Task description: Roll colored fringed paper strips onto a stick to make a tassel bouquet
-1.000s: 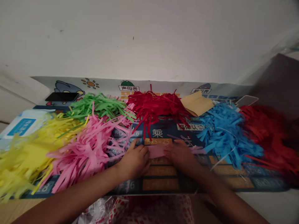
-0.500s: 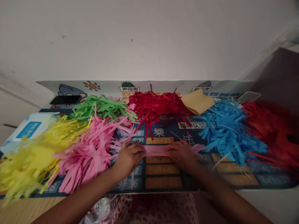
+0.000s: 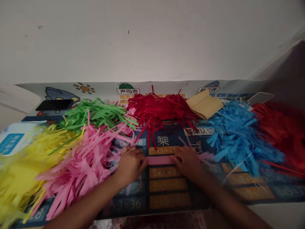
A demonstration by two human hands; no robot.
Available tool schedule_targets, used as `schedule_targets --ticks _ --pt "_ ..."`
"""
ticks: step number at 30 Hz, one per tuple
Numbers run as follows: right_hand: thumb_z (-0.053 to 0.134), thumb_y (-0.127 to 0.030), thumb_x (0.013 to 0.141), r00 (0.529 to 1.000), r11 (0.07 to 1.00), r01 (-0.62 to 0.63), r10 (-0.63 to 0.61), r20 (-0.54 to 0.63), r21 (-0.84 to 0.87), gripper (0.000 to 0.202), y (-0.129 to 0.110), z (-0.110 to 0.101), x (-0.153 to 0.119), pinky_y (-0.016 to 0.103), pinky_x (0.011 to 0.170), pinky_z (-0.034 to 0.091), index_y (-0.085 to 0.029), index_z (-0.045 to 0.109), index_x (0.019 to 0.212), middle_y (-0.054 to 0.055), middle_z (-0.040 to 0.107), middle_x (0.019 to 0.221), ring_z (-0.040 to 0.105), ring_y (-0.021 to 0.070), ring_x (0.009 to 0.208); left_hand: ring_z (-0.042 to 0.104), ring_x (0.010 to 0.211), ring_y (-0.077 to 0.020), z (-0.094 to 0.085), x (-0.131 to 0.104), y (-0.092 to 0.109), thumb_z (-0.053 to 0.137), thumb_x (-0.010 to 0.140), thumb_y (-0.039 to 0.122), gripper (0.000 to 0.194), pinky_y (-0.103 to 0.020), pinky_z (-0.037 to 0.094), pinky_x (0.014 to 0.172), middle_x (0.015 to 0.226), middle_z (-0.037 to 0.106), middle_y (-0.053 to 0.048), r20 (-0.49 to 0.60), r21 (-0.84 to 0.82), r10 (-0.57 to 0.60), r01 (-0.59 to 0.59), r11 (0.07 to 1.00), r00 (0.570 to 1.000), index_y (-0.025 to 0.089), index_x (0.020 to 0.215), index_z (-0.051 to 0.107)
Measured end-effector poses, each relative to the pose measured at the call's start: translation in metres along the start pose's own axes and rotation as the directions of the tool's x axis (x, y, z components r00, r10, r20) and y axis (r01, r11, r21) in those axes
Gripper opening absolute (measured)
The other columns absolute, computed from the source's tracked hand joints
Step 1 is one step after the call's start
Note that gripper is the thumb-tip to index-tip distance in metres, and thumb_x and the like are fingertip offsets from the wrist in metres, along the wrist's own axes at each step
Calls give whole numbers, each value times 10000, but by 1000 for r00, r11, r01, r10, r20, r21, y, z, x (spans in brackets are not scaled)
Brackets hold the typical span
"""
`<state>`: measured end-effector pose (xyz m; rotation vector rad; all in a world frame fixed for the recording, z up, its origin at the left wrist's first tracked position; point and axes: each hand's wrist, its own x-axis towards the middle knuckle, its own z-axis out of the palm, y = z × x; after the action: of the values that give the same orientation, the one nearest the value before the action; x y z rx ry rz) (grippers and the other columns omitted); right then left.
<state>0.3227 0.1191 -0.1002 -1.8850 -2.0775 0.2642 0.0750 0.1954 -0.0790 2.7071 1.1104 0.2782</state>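
Observation:
A lilac-pink strip of fringed tissue paper (image 3: 159,160) stretches level across the mat at the middle. My left hand (image 3: 131,163) pinches its left part and my right hand (image 3: 188,161) its right part, both with curled fingers. The band between them looks flat and narrow. Cut fringe ends spread out beyond each hand. Left of my left hand lies a pile of pink paper fringe (image 3: 88,159). Beyond the hands rests a dark red fringe bundle (image 3: 162,108). My fingertips are partly hidden behind the hands.
Green fringe (image 3: 95,113) and yellow fringe (image 3: 26,171) lie at left, near a blue-and-white packet (image 3: 14,140) and a black phone (image 3: 54,105). To the right are blue fringe (image 3: 243,133), red fringe (image 3: 278,127), and tan folded paper (image 3: 204,103). The printed mat (image 3: 128,203) meets a wall behind.
The pink strip between my hands looks narrower and sits slightly nearer to me. Both hands keep hold of it. The camera view has shifted a little.

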Motion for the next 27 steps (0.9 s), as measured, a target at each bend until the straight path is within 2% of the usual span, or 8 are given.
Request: schedule_targets --ticks 7,11,14,16,19,21,24,27 --pt "652 -275 856 999 1000 -30 30 27 3 298 -3 -1 4 324 682 270 -190 548 590 10 606 698 523 205 726 535 691 -211 4 2 -1 562 857 244 303 -389 310 716 588 581 -15 5 37 -20 20 999 1000 196 558 571" --pt "643 -289 868 998 1000 -19 20 -65 5 272 -2 -3 2 333 689 282 -189 576 624 18 614 699 532 204 722 550 799 -215 3 1 3 595 843 194 94 -413 340 799 750 635 -18 -47 43 -10 12 999 999 213 762 640" --pt "639 -314 889 975 990 143 -142 -170 -6 109 -3 -13 -6 390 819 306 -218 668 846 36 684 875 564 226 868 525 965 -228 -1 -3 7 604 845 142 150 -481 278 975 922 651 -1 -101 130 168 -154 979 981 273 899 651" --pt "614 -288 917 935 948 309 -318 -156 -79 77 -3 -18 -12 440 937 261 -255 672 956 26 703 960 555 232 967 501 1013 -229 -3 -6 11 613 847 150 140 -503 214 1051 932 648 11 -72 192 282 -264 945 957 275 904 645" --pt "547 -160 943 883 884 434 -456 -111 -175 136 -1 -17 -16 450 997 225 -239 654 970 15 709 955 554 215 997 492 1017 -237 -4 -8 19 612 856 226 50 -512 183 1093 913 644 -11 -22 233 309 -295 927 951 233 895 643" --pt "552 -115 925 883 884 431 -454 -114 -182 152 0 -15 -12 448 988 236 -230 652 929 9 707 941 557 210 995 502 992 -243 -3 -7 24 597 867 271 76 -519 209 1080 876 639 -25 -25 244 286 -272 931 958 213 853 643" --pt "606 -137 892 931 932 318 -342 -126 -174 108 -8 -15 -3 446 949 262 -225 657 856 11 697 910 551 215 973 523 944 -223 -1 -2 28 583 880 242 82 -503 267 1042 830 638 -18 -60 221 259 -240 945 964 201 837 640" --pt "610 -194 902 947 941 269 -297 -125 -203 70 -26 -15 3 438 904 289 -222 667 933 46 689 965 532 229 971 540 904 -204 -1 -1 25 566 896 185 108 -485 293 1009 787 645 -5 -85 195 243 -223 955 966 204 819 639"
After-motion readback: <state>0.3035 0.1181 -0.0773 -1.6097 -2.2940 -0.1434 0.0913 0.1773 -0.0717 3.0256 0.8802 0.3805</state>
